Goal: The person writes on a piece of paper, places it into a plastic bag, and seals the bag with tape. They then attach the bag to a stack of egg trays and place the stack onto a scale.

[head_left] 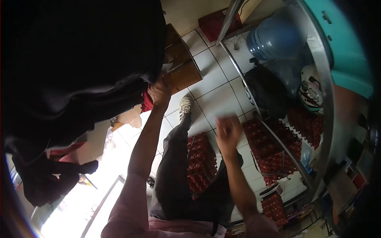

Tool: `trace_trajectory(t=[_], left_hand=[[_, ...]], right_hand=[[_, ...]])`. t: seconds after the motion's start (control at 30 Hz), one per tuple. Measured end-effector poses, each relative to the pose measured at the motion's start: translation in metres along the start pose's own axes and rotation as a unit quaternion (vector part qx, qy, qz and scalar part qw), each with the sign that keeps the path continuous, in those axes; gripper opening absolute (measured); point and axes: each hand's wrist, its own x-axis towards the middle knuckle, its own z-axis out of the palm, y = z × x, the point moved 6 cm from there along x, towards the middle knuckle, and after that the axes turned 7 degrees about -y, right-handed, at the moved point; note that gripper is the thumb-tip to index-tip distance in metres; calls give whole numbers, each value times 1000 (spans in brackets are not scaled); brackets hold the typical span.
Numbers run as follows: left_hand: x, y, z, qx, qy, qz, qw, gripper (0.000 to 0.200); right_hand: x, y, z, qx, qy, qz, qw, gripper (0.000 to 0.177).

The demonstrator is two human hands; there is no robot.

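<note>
My left hand (160, 90) is raised at the lower edge of a large black cloth or garment (79, 63), its fingers curled in against the dark fabric. What those fingers grip is partly hidden in shadow. Over the tiled floor, my right hand (229, 133) hangs to the right of my leg, blurred by motion, its fingers too smeared to read. A wooden piece of furniture (184, 75) stands just behind my left hand.
Stacked red egg trays (201, 160) stand by my legs, with more trays (270, 148) to the right. A metal frame (242, 75) crosses the right side, near a blue water jug (274, 37), a black bag (266, 91) and a white helmet (310, 89).
</note>
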Motion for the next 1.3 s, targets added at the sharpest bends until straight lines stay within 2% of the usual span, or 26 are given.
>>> trace_trajectory(t=[0.03, 0.07, 0.1, 0.13, 0.17, 0.2, 0.3, 0.37, 0.47, 0.57, 0.6, 0.67, 0.77, 0.8, 0.83, 0.87, 0.9, 0.97, 1.03, 1.1, 1.17, 1.23, 1.27, 1.3], left_hand=[[-3, 2, -7, -4, 24, 8, 1000, 16], [-8, 2, -12, -9, 47, 16, 999, 16], [-13, -2, -16, -32, 54, 9, 998, 15], [-19, -8, -20, -54, 62, 0, 997, 15], [-25, -12, -28, -76, 69, -8, 995, 15], [-31, -11, -39, -77, 21, -65, 995, 16], [-42, -7, -61, -103, 25, -18, 994, 14], [-56, -16, -70, -107, 32, -16, 994, 15], [-67, -21, -86, -103, 6, -27, 994, 18], [-75, -19, -104, -148, -15, -73, 986, 21], [-78, -16, -111, -166, -22, -92, 982, 22], [-87, -13, -120, -187, -49, -115, 974, 24], [-90, 13, -136, -226, -119, -165, 953, 23], [-93, 26, -140, -287, -125, -172, 934, 23], [-99, 38, -146, -342, -132, -182, 912, 22], [-102, 46, -153, -363, -150, -178, 902, 19], [-101, 61, -159, -391, -165, -172, 889, 18], [-99, 100, -177, -437, -195, -161, 863, 16], [-96, 140, -188, -511, -215, -126, 823, 13], [-89, 178, -202, -564, -236, -80, 787, 12], [-81, 222, -221, -532, -302, -41, 790, 14], [-73, 258, -225, -550, -314, -27, 773, 12], [-67, 278, -227, -567, -278, -8, 776, 10], [-65, 289, -225, -578, -307, 8, 756, 10]], right_hand=[[45, -15, 32, 90, 37, -25, 995, 18], [85, -11, 60, -5, 44, -117, 992, 17], [119, -25, 85, -21, 62, -171, 983, 19], [148, -14, 121, -97, 41, -126, 986, 25], [165, -18, 145, -90, 41, -108, 989, 28], [181, -23, 165, -84, 46, -91, 991, 31], [200, 1, 217, -234, -42, -51, 970, 36], [200, 1, 224, -220, -41, 9, 975, 36], [204, 2, 242, -225, -36, -6, 974, 35], [192, -27, 231, -144, 36, -81, 986, 31], [190, -33, 227, -107, 25, -68, 992, 30], [181, -42, 204, -39, 11, -35, 999, 27], [156, -51, 148, 33, 119, -57, 991, 24], [143, -57, 120, 2, 129, -31, 991, 24], [131, -61, 92, -16, 158, -61, 985, 19], [119, -54, 78, 71, 106, 6, 992, 19], [105, -53, 58, 161, 52, 68, 983, 18], [73, -70, -4, 50, 91, 19, 994, 22], [37, -82, -56, 127, 81, 74, 986, 30], [-2, -106, -106, 151, 111, 73, 979, 31], [-41, -125, -147, 114, 99, 122, 981, 32], [-72, -131, -177, 104, 98, 148, 979, 32], [-85, -131, -187, 112, 105, 148, 977, 33], [-97, -131, -195, 121, 109, 152, 975, 33]])
